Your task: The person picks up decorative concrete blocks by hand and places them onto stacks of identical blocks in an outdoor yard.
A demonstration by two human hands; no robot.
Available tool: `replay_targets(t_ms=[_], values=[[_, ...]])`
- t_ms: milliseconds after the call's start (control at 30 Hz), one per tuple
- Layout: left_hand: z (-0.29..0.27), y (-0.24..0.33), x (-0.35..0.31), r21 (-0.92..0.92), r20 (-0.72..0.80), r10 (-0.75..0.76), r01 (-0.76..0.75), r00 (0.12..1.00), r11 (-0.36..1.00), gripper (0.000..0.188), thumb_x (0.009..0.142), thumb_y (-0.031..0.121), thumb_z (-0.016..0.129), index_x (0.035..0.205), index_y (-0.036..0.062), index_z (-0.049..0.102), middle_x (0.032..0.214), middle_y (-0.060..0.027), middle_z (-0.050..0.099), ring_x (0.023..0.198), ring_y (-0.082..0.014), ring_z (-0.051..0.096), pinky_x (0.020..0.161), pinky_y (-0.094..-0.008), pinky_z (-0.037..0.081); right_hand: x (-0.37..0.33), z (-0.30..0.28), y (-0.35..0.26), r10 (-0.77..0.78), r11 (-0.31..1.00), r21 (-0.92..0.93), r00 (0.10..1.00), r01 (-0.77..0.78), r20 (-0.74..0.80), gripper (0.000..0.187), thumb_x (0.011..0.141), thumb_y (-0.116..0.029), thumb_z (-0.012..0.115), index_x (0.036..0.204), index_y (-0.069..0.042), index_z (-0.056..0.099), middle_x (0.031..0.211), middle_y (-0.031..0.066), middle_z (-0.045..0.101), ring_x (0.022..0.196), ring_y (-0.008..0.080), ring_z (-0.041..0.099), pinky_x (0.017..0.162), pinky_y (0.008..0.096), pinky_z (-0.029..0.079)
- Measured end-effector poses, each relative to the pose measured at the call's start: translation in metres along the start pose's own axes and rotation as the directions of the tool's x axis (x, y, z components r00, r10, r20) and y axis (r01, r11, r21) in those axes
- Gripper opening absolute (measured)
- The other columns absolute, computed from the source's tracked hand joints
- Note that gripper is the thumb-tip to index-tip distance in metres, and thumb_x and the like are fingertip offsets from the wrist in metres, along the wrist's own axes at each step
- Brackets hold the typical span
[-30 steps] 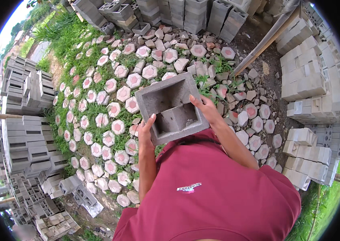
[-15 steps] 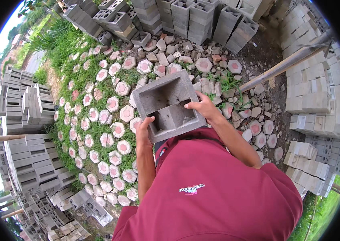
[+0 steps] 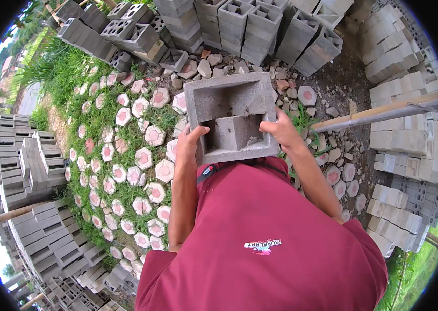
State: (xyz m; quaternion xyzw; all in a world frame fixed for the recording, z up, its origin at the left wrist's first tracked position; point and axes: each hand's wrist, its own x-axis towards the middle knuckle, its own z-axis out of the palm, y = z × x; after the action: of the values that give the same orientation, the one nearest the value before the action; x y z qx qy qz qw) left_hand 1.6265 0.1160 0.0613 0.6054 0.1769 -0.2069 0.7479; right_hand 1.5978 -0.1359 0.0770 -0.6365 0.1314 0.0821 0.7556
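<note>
In front of my body I hold a square grey concrete ventilation block [image 3: 232, 129]. Its open face is turned up toward me, and slanted inner walls divide the hollow. My left hand [image 3: 190, 143] grips the left side, its thumb hooked over the rim into the opening. On the opposite side, my right hand [image 3: 284, 132] clasps the block in the same way. The fingers beneath and behind the block are mostly hidden. The block is off the ground, its near edge close to my maroon shirt [image 3: 270, 217].
Hexagonal pavers [image 3: 144, 158] lie in grass to the left, with broken rubble [image 3: 333, 150] to the right. Stacked hollow blocks [image 3: 260, 31] stand ahead, more block stacks [image 3: 55, 233] at left and a pale block wall [image 3: 400, 129] at right. A bamboo pole [image 3: 384, 110] slants in from the right.
The block has turned clockwise from a tilt to nearly square with my body and moved slightly right and away. Both hands keep hold of it. The view has shifted a little.
</note>
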Motion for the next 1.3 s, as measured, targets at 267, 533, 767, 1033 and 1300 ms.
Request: replay_targets(t_ms=[267,533,767,1033,1300], values=[[-0.011,0.091,0.143,0.006,0.096,-0.075,0.075,0.993,0.997,0.039,0.074,0.017,0.065,0.108,-0.0008,0.061,0.094,-0.0056,0.061,0.082,-0.0153,0.057,0.076,-0.0289,0.044,0.129,0.039,-0.04,0.027,1.0,0.016,0.987,-0.025,-0.158,0.04,0.074,-0.006,0.062,0.112,0.002,0.052,0.085,0.003,0.057,0.074,0.0106,0.054,0.069,0.0266,0.045],[-0.015,0.141,0.222,0.057,0.097,-0.164,0.159,0.982,0.986,0.041,0.074,0.016,0.065,0.11,-0.0022,0.061,0.096,-0.0065,0.062,0.083,-0.0153,0.056,0.078,-0.0283,0.044,0.213,0.048,-0.052,0.149,0.989,0.041,0.974,-0.144,-0.17,0.052,0.075,-0.001,0.057,0.126,0.002,0.049,0.091,0.0012,0.057,0.075,0.0083,0.052,0.069,0.0253,0.044],[-0.004,0.168,0.294,0.067,0.08,-0.189,0.183,0.979,0.981,0.042,0.074,0.014,0.064,0.112,-0.0022,0.06,0.097,-0.0068,0.062,0.086,-0.0148,0.056,0.08,-0.028,0.043,0.299,0.04,-0.062,0.166,0.985,0.081,0.973,-0.155,-0.16,0.036,0.075,-0.006,0.061,0.11,0.002,0.056,0.085,0.0017,0.058,0.072,0.0084,0.055,0.067,0.0245,0.045],[0.027,0.194,0.449,0.061,0.033,-0.182,0.179,0.983,0.982,0.052,0.071,0.007,0.059,0.122,-0.0033,0.055,0.106,-0.0075,0.061,0.095,-0.0173,0.056,0.088,-0.0281,0.042,0.462,0.003,-0.065,0.183,0.983,0.053,0.974,-0.178,-0.13,0.049,0.074,-0.003,0.058,0.122,0.003,0.052,0.1,0.0044,0.06,0.083,0.0114,0.057,0.075,0.0264,0.047],[0.108,0.215,0.589,0.055,0.019,-0.275,0.274,0.961,0.96,0.054,0.07,0.004,0.057,0.123,-0.0047,0.052,0.102,-0.0077,0.062,0.09,-0.0167,0.058,0.083,-0.0283,0.045,0.602,-0.08,-0.085,0.317,0.948,-0.005,0.948,-0.317,-0.037,0.062,0.073,-0.003,0.055,0.134,0.003,0.041,0.121,0.0105,0.055,0.109,0.0179,0.052,0.098,0.0308,0.04]])
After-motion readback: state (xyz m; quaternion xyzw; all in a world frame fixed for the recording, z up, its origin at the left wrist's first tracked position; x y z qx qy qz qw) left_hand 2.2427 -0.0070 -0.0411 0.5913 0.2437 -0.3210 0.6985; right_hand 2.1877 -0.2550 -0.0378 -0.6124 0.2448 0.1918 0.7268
